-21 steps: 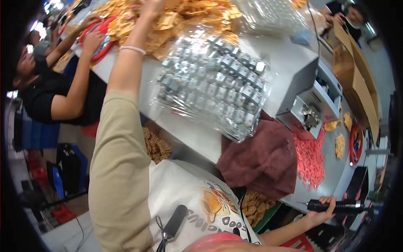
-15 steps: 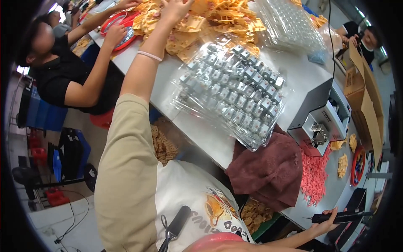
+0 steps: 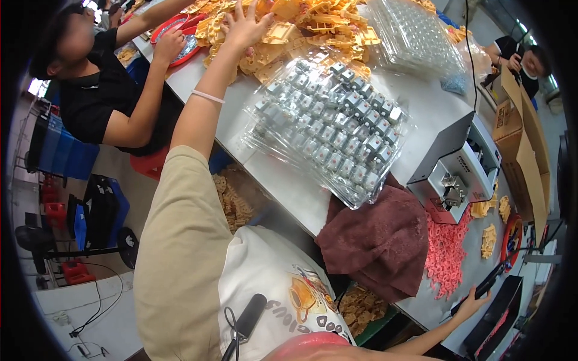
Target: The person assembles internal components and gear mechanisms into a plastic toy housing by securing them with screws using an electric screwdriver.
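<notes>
My left hand (image 3: 245,29) is stretched over a heap of yellow plastic parts (image 3: 325,23) at the far side of the table, its fingers spread and nothing visibly held. At the lower right, my right hand (image 3: 471,304) is wrapped round a slim black electric screwdriver (image 3: 492,280), whose tip slants down to the left over the table. Between my arms lie clear plastic trays (image 3: 328,129) filled with small metallic parts in rows. A maroon cloth (image 3: 376,243) hangs over the table's near edge beside them.
Right of the trays stands a grey boxy machine (image 3: 460,168), with a pile of pink ring-like pieces (image 3: 445,256) below it. An opened cardboard box (image 3: 521,144) and a red bowl (image 3: 513,240) are farther right. A co-worker in black (image 3: 102,102) sits at the left, arms over the table.
My left hand has drawn back slightly, its spread fingers now in view. The screwdriver in my right hand has swung from nearly level to a steeper slant.
</notes>
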### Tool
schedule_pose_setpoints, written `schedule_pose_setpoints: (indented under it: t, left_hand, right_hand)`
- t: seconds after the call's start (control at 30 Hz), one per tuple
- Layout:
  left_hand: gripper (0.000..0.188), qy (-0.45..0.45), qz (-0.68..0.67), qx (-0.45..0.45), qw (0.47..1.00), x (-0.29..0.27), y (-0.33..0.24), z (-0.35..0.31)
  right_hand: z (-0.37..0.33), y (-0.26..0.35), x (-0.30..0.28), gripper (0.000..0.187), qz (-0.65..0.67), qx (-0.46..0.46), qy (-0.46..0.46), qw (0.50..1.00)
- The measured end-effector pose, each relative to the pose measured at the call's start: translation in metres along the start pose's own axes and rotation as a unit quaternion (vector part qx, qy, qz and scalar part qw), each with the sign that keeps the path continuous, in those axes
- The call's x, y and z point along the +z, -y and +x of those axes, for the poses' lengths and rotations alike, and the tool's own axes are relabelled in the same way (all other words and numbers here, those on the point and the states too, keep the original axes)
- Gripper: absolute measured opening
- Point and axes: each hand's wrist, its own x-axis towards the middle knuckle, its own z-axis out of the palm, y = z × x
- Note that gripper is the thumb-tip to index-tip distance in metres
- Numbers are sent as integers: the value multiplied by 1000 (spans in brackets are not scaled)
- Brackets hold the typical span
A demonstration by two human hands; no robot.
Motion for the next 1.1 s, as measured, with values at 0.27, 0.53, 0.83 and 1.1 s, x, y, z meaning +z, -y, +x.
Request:
schedule_pose_setpoints:
  t: [0.27, 0.53, 0.83, 1.1]
  left_hand:
    - [52, -73, -132, 185, 971, -26, -23, -19]
    - [31, 17, -475, 52, 878, -151, -99, -242]
    - [23, 114, -532, 428, 722, -169, -192, -368]
    - [46, 193, -459, 445, 744, -151, -238, -388]
  right_hand:
    - [1, -37, 4, 65, -101, -72, 6, 992]
    - [-16, 17, -6, 55, -63, -85, 126, 986]
    - [19, 31, -41, 58, 6, -28, 291, 956]
    - [111, 71, 72, 77, -117, -273, 222, 929]
